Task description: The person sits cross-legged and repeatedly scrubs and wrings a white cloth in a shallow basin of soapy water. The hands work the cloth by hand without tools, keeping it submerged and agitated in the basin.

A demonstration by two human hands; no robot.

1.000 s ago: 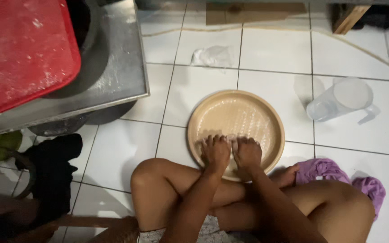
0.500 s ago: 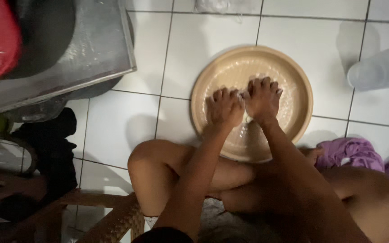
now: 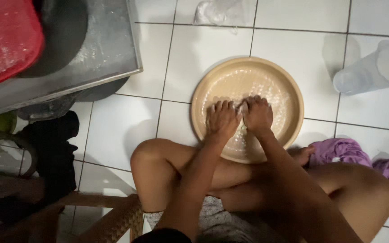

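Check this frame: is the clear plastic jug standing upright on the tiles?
No, the clear plastic jug lies tipped on its side on the white floor tiles.

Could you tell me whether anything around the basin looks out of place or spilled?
Nothing looks spilled. Both hands, left and right, press down inside the tan basin. The only oddities: a clear jug lies tipped on the tiles, and a purple cloth sits crumpled beside the basin.

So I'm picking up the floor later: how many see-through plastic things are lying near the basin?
2: a clear plastic jug on its side at the right edge, beyond the tan basin, and a crumpled clear bag on the tiles at the top. More may lie out of view.
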